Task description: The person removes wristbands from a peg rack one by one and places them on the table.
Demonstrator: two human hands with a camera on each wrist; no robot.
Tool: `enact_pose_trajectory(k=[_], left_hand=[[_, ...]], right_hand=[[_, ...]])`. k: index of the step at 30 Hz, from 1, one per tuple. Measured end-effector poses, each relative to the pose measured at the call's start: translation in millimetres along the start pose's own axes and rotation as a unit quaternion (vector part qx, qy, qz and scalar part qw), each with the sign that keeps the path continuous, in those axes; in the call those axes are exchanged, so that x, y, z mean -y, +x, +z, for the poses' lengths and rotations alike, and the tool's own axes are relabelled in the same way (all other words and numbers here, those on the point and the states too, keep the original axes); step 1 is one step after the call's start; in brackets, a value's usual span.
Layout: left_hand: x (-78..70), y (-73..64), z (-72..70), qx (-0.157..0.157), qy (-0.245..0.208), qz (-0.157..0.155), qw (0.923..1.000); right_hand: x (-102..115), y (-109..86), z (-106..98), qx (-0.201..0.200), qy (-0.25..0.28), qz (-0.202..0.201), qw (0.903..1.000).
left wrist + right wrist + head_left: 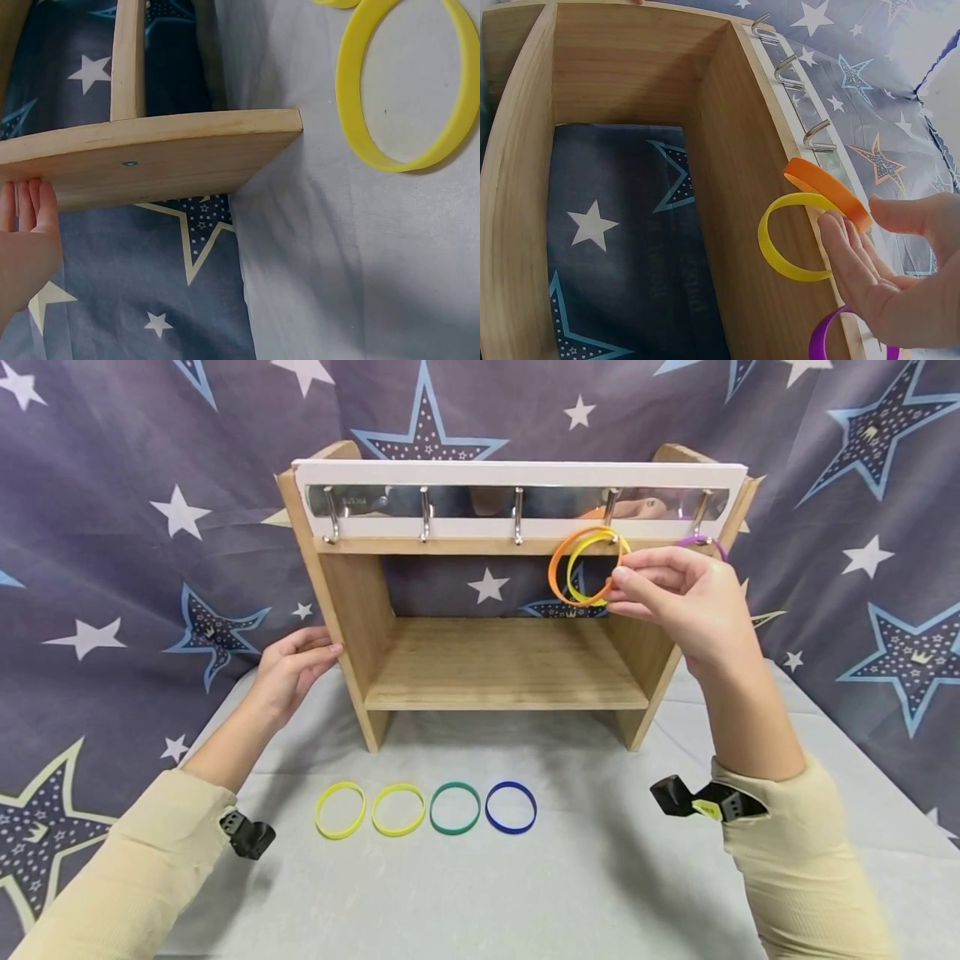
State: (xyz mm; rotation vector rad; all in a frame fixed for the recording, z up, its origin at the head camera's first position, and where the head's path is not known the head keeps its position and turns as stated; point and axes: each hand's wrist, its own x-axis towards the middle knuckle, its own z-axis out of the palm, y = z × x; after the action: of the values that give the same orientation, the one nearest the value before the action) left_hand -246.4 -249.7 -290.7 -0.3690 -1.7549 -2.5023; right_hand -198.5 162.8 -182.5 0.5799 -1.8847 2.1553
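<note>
Head view: my right grip (693, 597) pinches the orange band (553, 575), lying to its left near the second-from-right hook (611, 506)

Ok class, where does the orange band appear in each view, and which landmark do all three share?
Head: orange band right of centre, upper half, held in the right hand.
Left wrist: not in it.
Right wrist: right of centre, about mid-height.
Shared landmark: the wooden rack.
</note>
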Motion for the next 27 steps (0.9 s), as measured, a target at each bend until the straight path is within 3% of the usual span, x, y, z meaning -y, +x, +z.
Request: enact_pose_trajectory(k=[27], left_hand=[[-0.1, -0.2, 0.1, 0.002, 0.005, 0.000, 1.0000]], right_hand=[[2.2, 1.7, 4.9, -0.009, 0.025, 0.007, 0.9996]])
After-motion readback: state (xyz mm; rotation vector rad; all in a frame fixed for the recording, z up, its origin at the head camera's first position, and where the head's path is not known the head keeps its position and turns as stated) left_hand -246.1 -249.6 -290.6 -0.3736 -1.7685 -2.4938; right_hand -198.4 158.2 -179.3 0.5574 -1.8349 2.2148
